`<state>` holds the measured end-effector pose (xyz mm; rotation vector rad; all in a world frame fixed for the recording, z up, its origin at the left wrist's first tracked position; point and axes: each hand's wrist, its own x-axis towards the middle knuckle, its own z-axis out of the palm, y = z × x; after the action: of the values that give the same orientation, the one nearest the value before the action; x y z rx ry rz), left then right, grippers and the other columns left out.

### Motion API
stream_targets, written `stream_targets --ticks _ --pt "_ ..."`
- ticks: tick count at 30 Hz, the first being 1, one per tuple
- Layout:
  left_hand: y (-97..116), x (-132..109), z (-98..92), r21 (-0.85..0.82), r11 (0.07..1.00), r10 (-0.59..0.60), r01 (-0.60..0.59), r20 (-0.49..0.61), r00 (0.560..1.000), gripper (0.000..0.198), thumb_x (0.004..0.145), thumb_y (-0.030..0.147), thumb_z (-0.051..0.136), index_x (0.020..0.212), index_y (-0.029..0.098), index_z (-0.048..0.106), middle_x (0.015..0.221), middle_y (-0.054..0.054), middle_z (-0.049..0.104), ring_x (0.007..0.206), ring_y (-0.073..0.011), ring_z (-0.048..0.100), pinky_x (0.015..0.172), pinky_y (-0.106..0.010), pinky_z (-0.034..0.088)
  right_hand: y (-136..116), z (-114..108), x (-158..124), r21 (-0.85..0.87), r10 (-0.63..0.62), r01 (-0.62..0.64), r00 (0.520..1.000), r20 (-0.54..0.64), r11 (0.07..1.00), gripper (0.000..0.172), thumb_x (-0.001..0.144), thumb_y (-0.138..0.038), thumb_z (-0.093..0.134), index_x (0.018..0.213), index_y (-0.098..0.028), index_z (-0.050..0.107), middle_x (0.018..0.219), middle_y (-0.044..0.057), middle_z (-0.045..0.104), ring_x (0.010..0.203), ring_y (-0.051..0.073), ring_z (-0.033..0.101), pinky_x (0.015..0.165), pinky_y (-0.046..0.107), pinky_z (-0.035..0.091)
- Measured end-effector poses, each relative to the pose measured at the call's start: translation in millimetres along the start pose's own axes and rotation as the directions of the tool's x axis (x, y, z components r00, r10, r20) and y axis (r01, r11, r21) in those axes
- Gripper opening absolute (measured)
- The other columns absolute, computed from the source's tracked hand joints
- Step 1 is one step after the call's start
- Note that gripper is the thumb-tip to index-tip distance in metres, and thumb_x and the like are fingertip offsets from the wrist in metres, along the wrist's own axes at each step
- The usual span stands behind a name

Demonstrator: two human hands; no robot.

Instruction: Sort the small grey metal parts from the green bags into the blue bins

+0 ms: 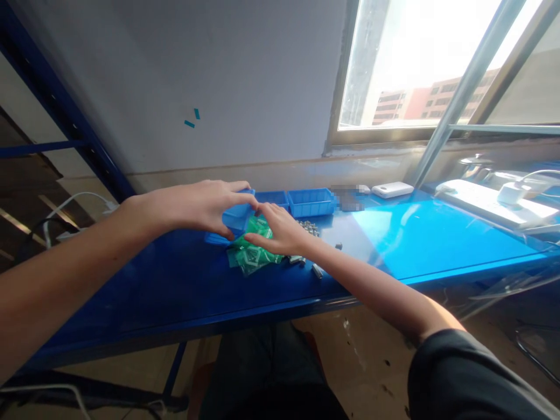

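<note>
My left hand (199, 205) grips a small blue plastic bin (237, 220), with its thumb on the near side and its fingers over the far rim. The bin looks tilted, and part of it is hidden behind the hand. Close by on the right, my right hand (284, 232) has its thumb and fingers apart. Its fingertips come near the left fingers, and I cannot tell whether they touch the bin. Under and between the hands lie green clear plastic bags (254, 254) with small pieces in them. A heap of small metal parts (308, 227) sits behind my right wrist.
Two more blue bins, a middle one (273, 199) and a right one (311, 203), stand along the wall. A white box-shaped device (392, 189) and a white power strip (499, 204) lie to the right. Loose metal pieces (317, 270) rest near the blue table's (184, 286) front edge.
</note>
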<state>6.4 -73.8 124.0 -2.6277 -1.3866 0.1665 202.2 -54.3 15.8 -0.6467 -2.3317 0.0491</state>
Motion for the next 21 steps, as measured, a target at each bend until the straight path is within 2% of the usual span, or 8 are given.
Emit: stream_targets --ticks 4,9,14,18,21 --pt "-13.7 -20.4 -1.1 -0.018 0.996 -0.087 0.087 0.016 0.996 0.078 0.056 0.061 0.073 0.127 0.034 0.055 0.139 0.001 0.046 0.121 -0.0321 0.052 0.099 -0.038 0.043 5.1 11.1 -2.2 -0.049 -0.011 0.016 0.996 0.093 0.999 0.064 0.087 -0.058 0.052 0.132 -0.014 0.045 0.117 0.014 0.056 0.106 0.027 0.051 0.091 0.042 0.04" --pt "-32.3 -45.0 -8.5 -0.047 0.985 -0.168 0.169 0.016 0.986 0.083 0.052 0.068 0.069 0.126 0.031 0.056 0.136 0.003 0.048 0.125 -0.0349 0.047 0.1 -0.041 0.042 6.8 15.7 -1.8 -0.096 -0.096 0.116 0.978 0.184 0.989 0.064 0.085 -0.06 0.053 0.133 -0.017 0.048 0.126 0.016 0.051 0.117 0.03 0.047 0.097 0.045 0.038" --pt "-34.9 -61.2 -18.6 -0.081 0.961 -0.265 0.266 0.014 0.964 0.084 0.055 0.077 0.06 0.124 0.029 0.056 0.13 0.003 0.051 0.122 -0.036 0.05 0.099 -0.044 0.043 2.4 25.7 18.5 -0.082 -0.135 0.159 0.959 0.249 0.984 0.073 0.084 -0.066 0.05 0.138 -0.018 0.044 0.139 0.016 0.045 0.131 0.032 0.038 0.106 0.049 0.029" --pt "-34.6 -70.7 -19.8 -0.029 0.964 -0.266 0.265 -0.032 0.964 0.089 0.049 0.08 0.06 0.124 0.031 0.056 0.134 0.002 0.048 0.122 -0.0363 0.05 0.096 -0.043 0.045 -2.5 46.6 41.8 -0.029 -0.122 0.144 0.917 0.38 0.989 0.079 0.081 -0.073 0.045 0.145 -0.028 0.036 0.147 0.014 0.038 0.138 0.035 0.029 0.109 0.058 0.021" --pt "-43.2 -83.7 -19.0 0.059 0.961 -0.269 0.27 -0.029 0.963 0.088 0.049 0.082 0.059 0.124 0.035 0.054 0.14 0.002 0.044 0.118 -0.0334 0.053 0.09 -0.04 0.048 -6.9 56.4 48.5 -0.031 -0.121 0.157 0.862 0.492 0.987 0.069 0.085 -0.064 0.05 0.144 -0.032 0.037 0.14 0.013 0.048 0.133 0.036 0.038 0.106 0.063 0.022"
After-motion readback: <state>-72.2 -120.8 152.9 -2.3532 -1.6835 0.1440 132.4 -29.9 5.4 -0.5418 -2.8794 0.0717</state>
